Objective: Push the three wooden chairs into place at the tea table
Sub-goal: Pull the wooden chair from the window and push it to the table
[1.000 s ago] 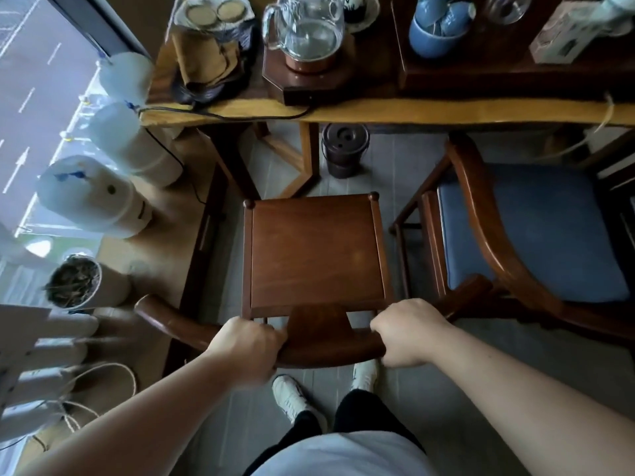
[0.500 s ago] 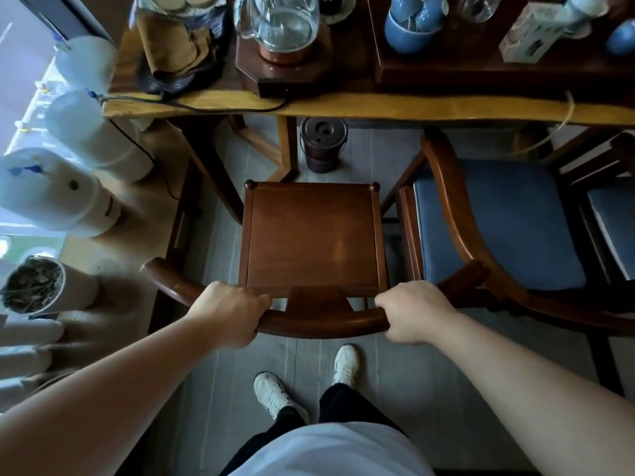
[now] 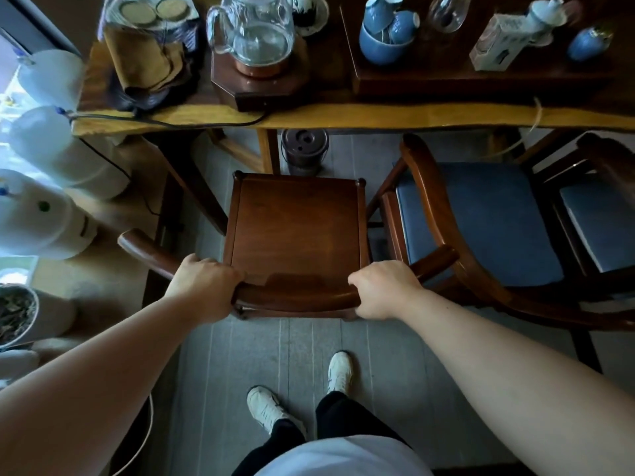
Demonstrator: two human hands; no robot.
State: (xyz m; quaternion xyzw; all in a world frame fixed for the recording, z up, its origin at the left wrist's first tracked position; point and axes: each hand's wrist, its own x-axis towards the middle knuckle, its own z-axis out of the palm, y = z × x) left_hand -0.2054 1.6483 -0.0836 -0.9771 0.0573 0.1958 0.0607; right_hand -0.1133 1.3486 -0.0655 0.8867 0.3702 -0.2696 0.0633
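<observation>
A dark wooden chair (image 3: 297, 225) with a bare square seat stands in front of me, facing the tea table (image 3: 343, 115). My left hand (image 3: 202, 286) and my right hand (image 3: 381, 290) both grip its curved back rail. The seat's front edge lies a short way from the table's edge. To its right stands a second wooden chair with a blue cushion (image 3: 481, 221), its seat partly under the table. A third chair with a grey cushion (image 3: 601, 221) shows at the right edge.
A small dark bin (image 3: 304, 151) sits on the floor under the table, just ahead of the chair. Large water bottles (image 3: 41, 214) and a pot (image 3: 20, 314) line the left side. A glass kettle (image 3: 257, 32) and blue cups (image 3: 385, 32) rest on the table.
The chair has slid forward toward the table, with both hands still on its back rail. I have stepped forward behind it, and the third chair has come into view on the right.
</observation>
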